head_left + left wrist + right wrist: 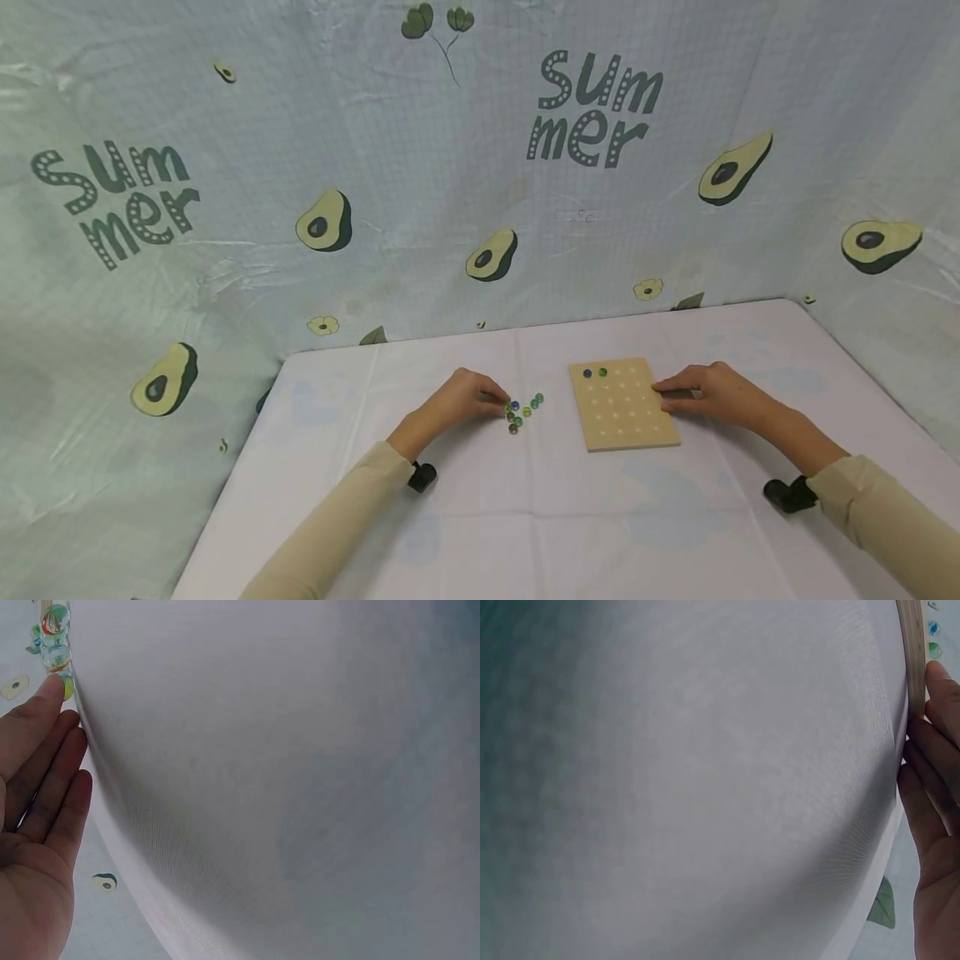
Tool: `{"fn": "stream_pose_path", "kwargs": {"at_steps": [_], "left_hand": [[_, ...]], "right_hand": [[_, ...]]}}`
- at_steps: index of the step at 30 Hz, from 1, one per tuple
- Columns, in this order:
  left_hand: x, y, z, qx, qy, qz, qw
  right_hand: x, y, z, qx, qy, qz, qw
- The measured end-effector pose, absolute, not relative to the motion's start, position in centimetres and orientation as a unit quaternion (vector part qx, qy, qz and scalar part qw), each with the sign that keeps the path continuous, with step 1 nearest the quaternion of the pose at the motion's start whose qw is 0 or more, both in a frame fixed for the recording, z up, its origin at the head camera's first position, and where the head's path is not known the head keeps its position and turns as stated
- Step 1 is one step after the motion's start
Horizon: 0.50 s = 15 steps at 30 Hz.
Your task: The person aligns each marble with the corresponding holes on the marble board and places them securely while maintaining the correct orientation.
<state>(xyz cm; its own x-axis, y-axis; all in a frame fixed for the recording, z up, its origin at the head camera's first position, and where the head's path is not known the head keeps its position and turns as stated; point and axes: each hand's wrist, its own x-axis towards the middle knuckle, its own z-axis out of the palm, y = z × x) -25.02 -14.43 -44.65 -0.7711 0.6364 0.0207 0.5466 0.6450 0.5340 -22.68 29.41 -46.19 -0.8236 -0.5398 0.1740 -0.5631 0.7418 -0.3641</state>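
Observation:
My left hand (468, 394) is at the left side of a small group of glass marbles (518, 422). Its thumb and forefinger close on a yellow-green marble (68, 687) at the group's edge, low over the cloth; the other fingers stretch out in the left wrist view. To the right lies a square wooden board (622, 408) with rows of shallow hollows. A blue marble (587, 373) and a green marble (602, 372) sit in its far left hollows. With straight fingers, my right hand (716, 392) touches the board's right edge.
A pale pink cloth (480, 517) covers the table. Behind it hangs a light curtain (420, 167) printed with avocados and lettering. Black wrist-camera mounts hang under both wrists. The marbles lie loose between the left hand and the board.

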Motion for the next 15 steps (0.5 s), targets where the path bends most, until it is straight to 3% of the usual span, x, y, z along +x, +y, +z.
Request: {"fn": "stream_pose_path", "kwargs": {"at_steps": [15], "left_hand": [[-25.1, -14.14, -44.67, 0.334, 0.907, 0.244, 0.081]], "right_hand": [[-22.9, 29.53, -46.17, 0.314, -0.929, 0.191, 0.043]]}}
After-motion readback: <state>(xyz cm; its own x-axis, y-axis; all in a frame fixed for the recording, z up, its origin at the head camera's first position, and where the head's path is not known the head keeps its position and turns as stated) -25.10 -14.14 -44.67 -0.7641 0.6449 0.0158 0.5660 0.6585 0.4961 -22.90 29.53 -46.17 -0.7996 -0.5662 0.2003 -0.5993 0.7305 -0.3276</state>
